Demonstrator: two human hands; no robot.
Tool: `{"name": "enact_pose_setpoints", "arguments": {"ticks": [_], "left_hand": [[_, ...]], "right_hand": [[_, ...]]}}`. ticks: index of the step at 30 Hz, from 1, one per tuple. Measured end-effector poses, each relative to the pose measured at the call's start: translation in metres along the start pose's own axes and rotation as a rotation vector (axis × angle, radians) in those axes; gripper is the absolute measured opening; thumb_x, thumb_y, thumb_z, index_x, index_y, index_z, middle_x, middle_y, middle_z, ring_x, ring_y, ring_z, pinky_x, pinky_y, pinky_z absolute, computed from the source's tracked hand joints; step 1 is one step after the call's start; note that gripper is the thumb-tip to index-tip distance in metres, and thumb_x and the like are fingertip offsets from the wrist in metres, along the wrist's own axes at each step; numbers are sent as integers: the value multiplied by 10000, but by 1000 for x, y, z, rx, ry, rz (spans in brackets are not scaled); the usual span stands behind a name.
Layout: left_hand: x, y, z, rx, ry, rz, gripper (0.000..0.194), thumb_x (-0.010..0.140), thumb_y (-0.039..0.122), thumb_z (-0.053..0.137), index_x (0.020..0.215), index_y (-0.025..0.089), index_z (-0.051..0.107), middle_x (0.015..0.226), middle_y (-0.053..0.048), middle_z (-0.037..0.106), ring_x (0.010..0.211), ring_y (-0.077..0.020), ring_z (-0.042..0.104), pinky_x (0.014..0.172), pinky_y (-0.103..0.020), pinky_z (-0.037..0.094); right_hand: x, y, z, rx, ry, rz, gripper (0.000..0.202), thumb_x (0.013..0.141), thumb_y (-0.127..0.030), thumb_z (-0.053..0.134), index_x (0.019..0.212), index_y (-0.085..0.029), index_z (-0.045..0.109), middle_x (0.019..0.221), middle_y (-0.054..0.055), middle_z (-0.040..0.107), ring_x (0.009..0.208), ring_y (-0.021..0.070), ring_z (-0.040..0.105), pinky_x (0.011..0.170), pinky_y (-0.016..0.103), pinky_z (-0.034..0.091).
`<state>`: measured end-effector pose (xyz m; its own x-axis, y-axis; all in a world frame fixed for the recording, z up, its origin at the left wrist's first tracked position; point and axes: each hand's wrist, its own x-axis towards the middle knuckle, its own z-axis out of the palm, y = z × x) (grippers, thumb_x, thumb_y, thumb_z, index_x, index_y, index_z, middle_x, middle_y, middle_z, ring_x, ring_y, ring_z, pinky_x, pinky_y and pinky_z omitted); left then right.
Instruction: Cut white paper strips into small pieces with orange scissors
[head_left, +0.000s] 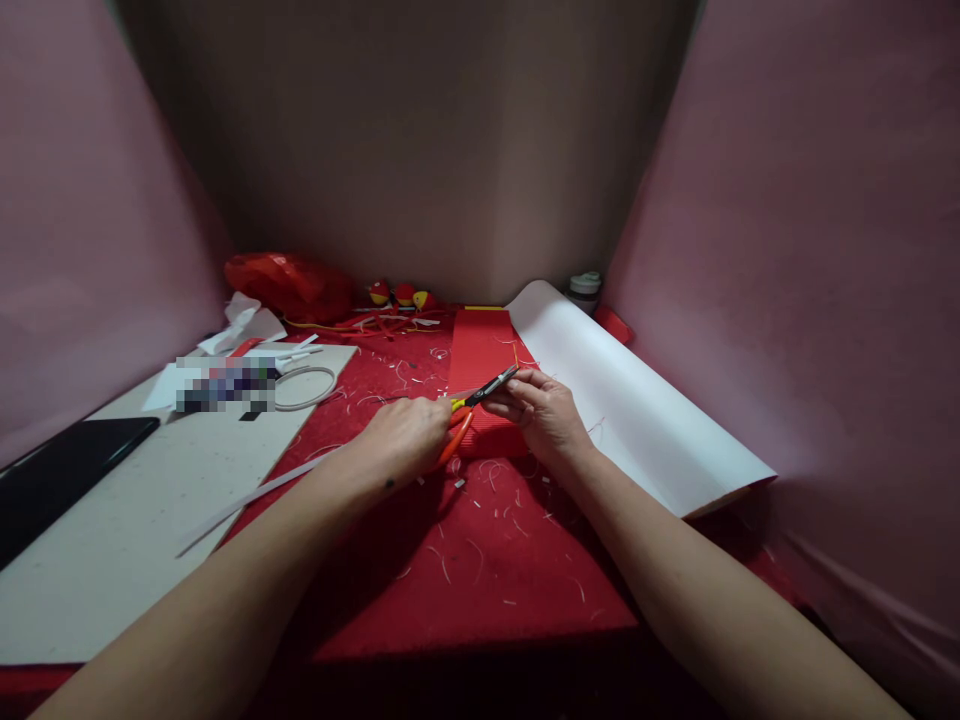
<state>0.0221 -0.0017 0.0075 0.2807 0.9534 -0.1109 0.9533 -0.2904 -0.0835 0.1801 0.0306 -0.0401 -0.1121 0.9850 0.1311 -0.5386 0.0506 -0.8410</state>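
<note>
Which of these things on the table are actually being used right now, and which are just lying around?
In use:
left hand
orange-handled scissors
right hand
red ribbed paper strip

Lying about:
white rolled paper sheet
grey speckled board
white cord loop
red plastic bag
black flat slab
small white-capped jar

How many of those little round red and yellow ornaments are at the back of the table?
3, in a row against the back wall: left, middle, right. More may hide behind the red bag.
</note>
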Motion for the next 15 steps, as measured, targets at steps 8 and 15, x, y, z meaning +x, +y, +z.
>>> {"name": "enact_pose_setpoints", "arguments": {"ticks": [8,15], "left_hand": [[1,-8,3,-95,54,63,271,788,388,429,892,190,583,728,-97,637,625,-214,589,478,-245,303],[7,-23,3,-240,383,-159,224,806,319,404,911,184,550,734,-66,617,638,-173,555,518,-252,321]], "right_hand": [[1,1,-2,-2,-18,16,57,661,-128,594,664,-150,541,634,27,656,629,164,657,731,364,530],[-1,-4,0,10,-8,53,99,655,-149,600,676,-170,506,627,26,641,673,204,667,753,395,520]]}}
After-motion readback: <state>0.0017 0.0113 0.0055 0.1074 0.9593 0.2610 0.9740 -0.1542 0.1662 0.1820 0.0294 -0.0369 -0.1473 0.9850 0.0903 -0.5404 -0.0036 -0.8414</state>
